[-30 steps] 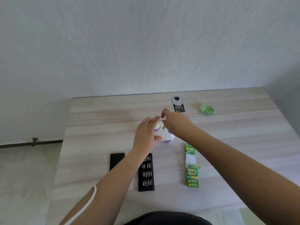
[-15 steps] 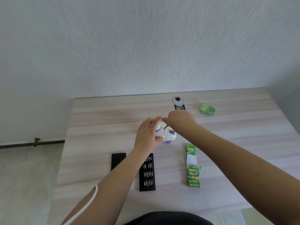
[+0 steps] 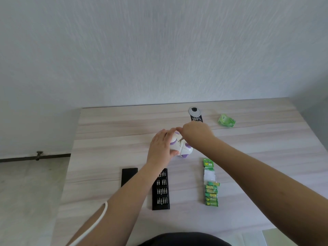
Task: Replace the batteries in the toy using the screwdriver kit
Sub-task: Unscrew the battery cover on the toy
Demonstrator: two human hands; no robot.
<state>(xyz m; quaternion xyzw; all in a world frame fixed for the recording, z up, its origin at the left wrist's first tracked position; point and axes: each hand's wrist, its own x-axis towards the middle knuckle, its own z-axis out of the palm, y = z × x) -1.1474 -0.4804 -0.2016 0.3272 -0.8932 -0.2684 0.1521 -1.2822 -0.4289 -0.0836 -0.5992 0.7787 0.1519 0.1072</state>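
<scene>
A white and purple toy (image 3: 184,150) lies on the wooden table (image 3: 110,139). My left hand (image 3: 161,146) grips the toy from its left side, thumb on the near face. My right hand (image 3: 197,134) holds a thin screwdriver (image 3: 181,139) whose tip meets the top of the toy; most of the tool is hidden in my fingers. A black bit tray (image 3: 161,189) of the screwdriver kit lies near me, its black lid (image 3: 129,176) to the left. A strip of green batteries (image 3: 210,190) lies to the right of the tray.
A black and white card reading 100% (image 3: 195,115) and a crumpled green wrapper (image 3: 226,120) lie near the table's far edge by the white wall. A white cable (image 3: 95,222) hangs over my left forearm. The table's left edge drops to a grey floor.
My right hand has shifted slightly right and turned over the toy, with the screwdriver shaft now showing between hand and toy. My left hand stays on the toy.
</scene>
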